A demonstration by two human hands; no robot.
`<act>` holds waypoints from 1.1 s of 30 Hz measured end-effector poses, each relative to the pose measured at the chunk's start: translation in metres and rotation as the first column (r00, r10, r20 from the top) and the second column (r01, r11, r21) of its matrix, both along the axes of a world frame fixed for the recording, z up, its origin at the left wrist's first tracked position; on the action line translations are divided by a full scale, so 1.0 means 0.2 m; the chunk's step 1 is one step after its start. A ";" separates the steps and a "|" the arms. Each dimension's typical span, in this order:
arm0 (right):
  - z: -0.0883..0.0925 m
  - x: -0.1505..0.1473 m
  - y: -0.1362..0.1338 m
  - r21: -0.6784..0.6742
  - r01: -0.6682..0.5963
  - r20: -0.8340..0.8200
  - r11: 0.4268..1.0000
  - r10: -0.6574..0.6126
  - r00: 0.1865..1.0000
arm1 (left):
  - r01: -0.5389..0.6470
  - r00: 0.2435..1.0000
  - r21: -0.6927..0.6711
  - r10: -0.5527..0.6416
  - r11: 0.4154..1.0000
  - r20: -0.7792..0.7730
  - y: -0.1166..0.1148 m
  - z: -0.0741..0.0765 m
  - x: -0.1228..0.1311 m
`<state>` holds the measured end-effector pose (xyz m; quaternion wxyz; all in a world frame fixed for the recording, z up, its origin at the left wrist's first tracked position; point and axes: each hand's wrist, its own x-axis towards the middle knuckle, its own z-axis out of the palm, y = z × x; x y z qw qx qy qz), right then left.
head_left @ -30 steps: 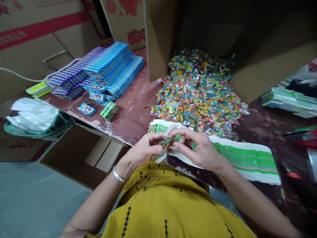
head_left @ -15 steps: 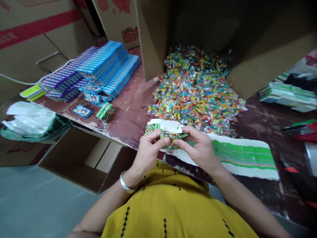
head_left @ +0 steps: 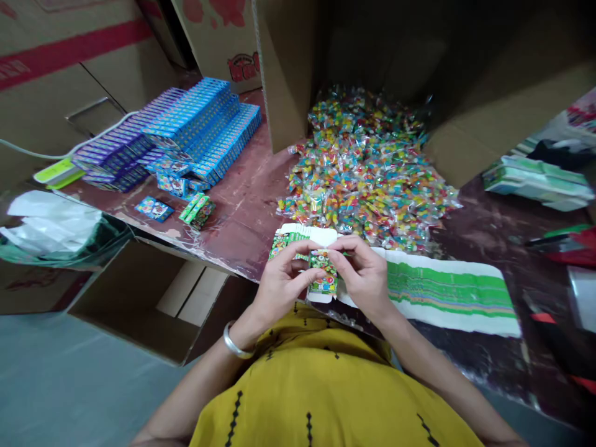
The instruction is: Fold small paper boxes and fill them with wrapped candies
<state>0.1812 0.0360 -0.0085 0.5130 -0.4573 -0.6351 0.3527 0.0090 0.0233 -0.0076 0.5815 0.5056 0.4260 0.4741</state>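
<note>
Both hands pinch one small green printed carton (head_left: 323,277) over the near edge of the table (head_left: 242,217). My left hand (head_left: 282,282) grips its left side with fingers curled. My right hand (head_left: 361,273) pinches its top right. Under my hands lies a long fanned row of flat green-and-white carton blanks (head_left: 447,292). Just beyond spreads a big heap of clear candy packets (head_left: 367,167) with bright pieces inside.
Rows of blue and purple small boxes (head_left: 190,133) stand at the back left, with a few loose boxes (head_left: 198,210) nearer. Large cardboard cartons (head_left: 288,68) rise behind. An open cardboard box (head_left: 149,298) sits on the floor at left. Green flat stacks (head_left: 535,180) lie far right.
The green carton went from a flat piece pulled off the row to a squared-up box held upright. My hands stayed over the table's near edge, close together.
</note>
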 end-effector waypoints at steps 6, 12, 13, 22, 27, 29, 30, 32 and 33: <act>0.04 -0.01 0.04 -0.040 -0.072 -0.210 0.997 0.062 0.976 | -0.090 0.992 -0.033 0.092 0.995 0.088 0.01 0.01 0.03; 0.08 0.00 0.11 -0.151 -0.240 -0.230 0.959 0.202 0.952 | -0.159 0.987 0.033 0.158 0.987 0.023 0.00 0.01 0.02; 0.09 0.01 0.12 -0.197 -0.251 -0.225 0.948 0.205 0.953 | -0.169 0.986 0.068 0.169 0.983 0.000 0.00 0.01 0.01; 0.19 0.03 0.21 -0.360 -0.290 -0.106 0.886 0.270 0.957 | -0.087 0.991 0.142 0.100 0.986 -0.089 -0.01 0.00 -0.03; 0.17 0.03 0.14 -0.127 -0.264 0.026 0.956 0.270 0.963 | -0.081 0.994 0.101 0.088 0.992 -0.064 -0.02 0.03 -0.04; 0.16 0.03 0.12 -0.101 -0.274 0.063 0.956 0.281 0.958 | -0.081 0.993 0.121 0.090 0.989 -0.073 -0.02 0.02 -0.04; 0.15 0.04 0.12 -0.114 -0.281 0.059 0.953 0.289 0.956 | -0.076 0.992 0.137 0.088 0.988 -0.086 -0.02 0.02 -0.04; 0.14 0.05 0.13 -0.182 -0.304 0.008 0.935 0.310 0.951 | -0.057 0.987 0.179 0.082 0.982 -0.138 -0.01 0.00 -0.04; 0.14 0.05 0.14 -0.219 -0.318 -0.027 0.922 0.320 0.947 | -0.046 0.982 0.201 0.081 0.978 -0.173 -0.01 -0.01 -0.04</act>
